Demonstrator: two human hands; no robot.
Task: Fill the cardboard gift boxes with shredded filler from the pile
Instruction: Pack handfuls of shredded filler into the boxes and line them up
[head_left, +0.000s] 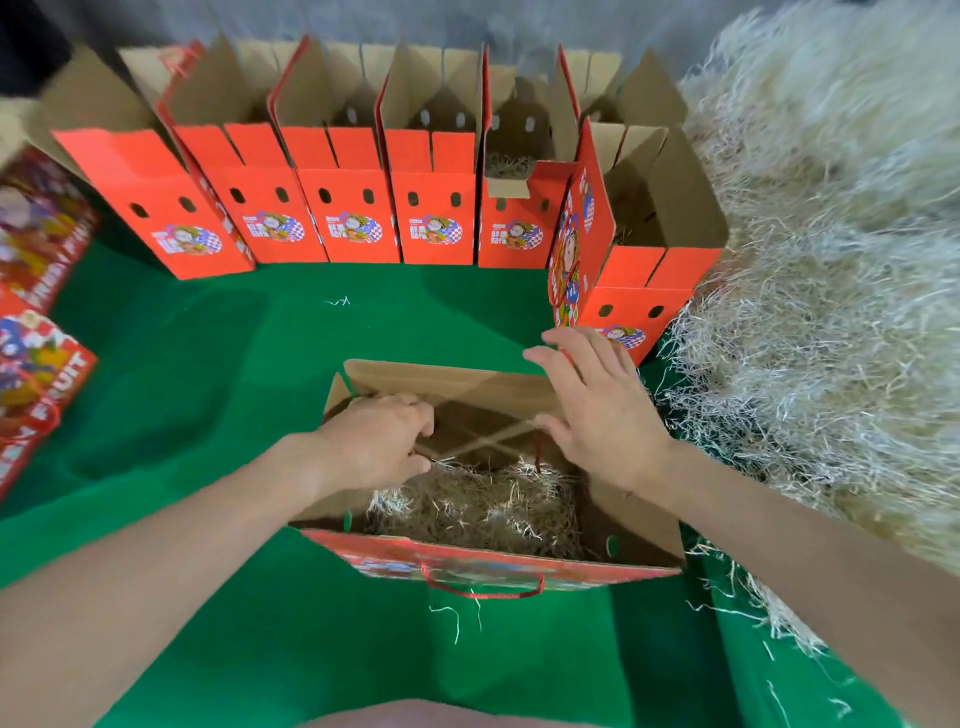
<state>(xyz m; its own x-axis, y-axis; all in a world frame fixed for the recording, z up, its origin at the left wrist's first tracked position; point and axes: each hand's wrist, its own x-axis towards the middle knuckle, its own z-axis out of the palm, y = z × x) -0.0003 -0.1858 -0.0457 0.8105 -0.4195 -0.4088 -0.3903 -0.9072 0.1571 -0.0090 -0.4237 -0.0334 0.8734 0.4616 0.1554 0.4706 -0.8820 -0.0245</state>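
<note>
At the near edge of the table (208, 389), steadying the open box (493, 564) with both hands. Gripping its left flap with the left hand (374, 441), fingers curled over; also pinching strands or not, cannot tell. Pressing the right hand (602, 415) flat on the box's far right corner, fingers straight and spread, holding nothing. Showing a thin layer of filler (483, 509) on the box floor. Heaping along the right edge: the pile (831, 291).

Judging the filler as very light, springy, tangling and shedding, so calling for loose two-handed scoops, not pinches. Judging the box as light, stiff card with bendy flaps, so calling for a hold on the walls or the red cord handle (483, 590).

Counting: one box in hand, six upright boxes (436, 228) along the far edge and far right corner, seven in all; one pile; two flat printed packs (36, 384) at the left edge.
</note>
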